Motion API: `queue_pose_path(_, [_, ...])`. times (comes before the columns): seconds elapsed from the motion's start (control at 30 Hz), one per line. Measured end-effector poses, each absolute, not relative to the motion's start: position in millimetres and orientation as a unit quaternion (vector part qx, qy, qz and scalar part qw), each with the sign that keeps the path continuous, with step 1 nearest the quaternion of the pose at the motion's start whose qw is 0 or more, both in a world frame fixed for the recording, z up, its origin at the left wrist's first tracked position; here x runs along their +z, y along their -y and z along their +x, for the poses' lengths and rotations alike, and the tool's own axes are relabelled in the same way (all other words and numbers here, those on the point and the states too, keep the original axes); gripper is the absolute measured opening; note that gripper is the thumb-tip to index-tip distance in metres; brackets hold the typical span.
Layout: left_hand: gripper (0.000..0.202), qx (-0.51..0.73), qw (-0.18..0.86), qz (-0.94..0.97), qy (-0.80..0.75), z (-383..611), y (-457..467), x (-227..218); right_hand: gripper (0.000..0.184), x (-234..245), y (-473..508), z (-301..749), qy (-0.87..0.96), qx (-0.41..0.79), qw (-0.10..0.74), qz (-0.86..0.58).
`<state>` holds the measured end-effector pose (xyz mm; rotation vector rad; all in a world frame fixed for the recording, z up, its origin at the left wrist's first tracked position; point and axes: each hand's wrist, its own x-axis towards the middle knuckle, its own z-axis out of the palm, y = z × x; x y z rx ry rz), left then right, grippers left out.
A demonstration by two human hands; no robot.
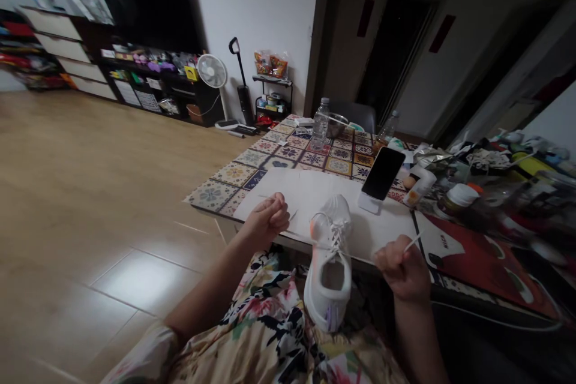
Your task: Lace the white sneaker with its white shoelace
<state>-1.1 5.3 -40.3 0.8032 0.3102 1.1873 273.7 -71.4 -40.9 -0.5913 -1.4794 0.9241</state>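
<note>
Phone [383, 173] and bottles [418, 187] crowd right; white sheet [288, 187] lies bare.

A home living room: television [144, 9], fan [212, 71], tiled low table [234, 174].

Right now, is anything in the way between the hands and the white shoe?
Nothing visible is. The left hand and the right hand each pinch an end of the white lace, pulled out to both sides of the shoe. The phone stands farther back on the table, beyond the shoe.
</note>
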Motion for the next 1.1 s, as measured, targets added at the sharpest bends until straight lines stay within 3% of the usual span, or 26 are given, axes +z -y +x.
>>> queue_pose_path(0.13, [0.036,0.452,0.713,0.498,-0.196,-2,-1,-42,0.050,-41,74,277,0.703,0.400,0.518,-0.276])
queue_pose_path(0.27, [0.047,0.324,0.613,0.652,-0.305,1,4,-40,0.047,-33,73,268,0.776,0.302,0.414,-0.368])
queue_pose_path(0.47, [0.036,0.198,0.513,0.745,-0.378,1,3,-45,0.027,-34,75,265,0.776,0.239,0.350,-0.467])
queue_pose_path(0.57, [0.027,0.200,0.534,0.739,-0.359,-1,2,-46,0.018,-32,78,271,0.774,0.251,0.350,-0.464])
queue_pose_path(0.7, [0.031,0.236,0.558,0.739,-0.296,-9,0,-40,0.023,-25,79,281,0.778,0.279,0.354,-0.438])
queue_pose_path(0.83, [0.034,0.339,0.553,0.738,-0.184,-6,4,-31,0.032,-26,79,282,0.751,0.355,0.432,-0.350])
queue_pose_path(0.97, [0.028,0.372,0.658,0.645,-0.108,16,15,-34,0.032,-39,77,260,0.651,0.467,0.531,-0.276])
queue_pose_path(1.1, [0.031,0.431,0.663,0.600,-0.122,37,24,-40,0.026,-50,74,235,0.584,0.483,0.585,-0.289])
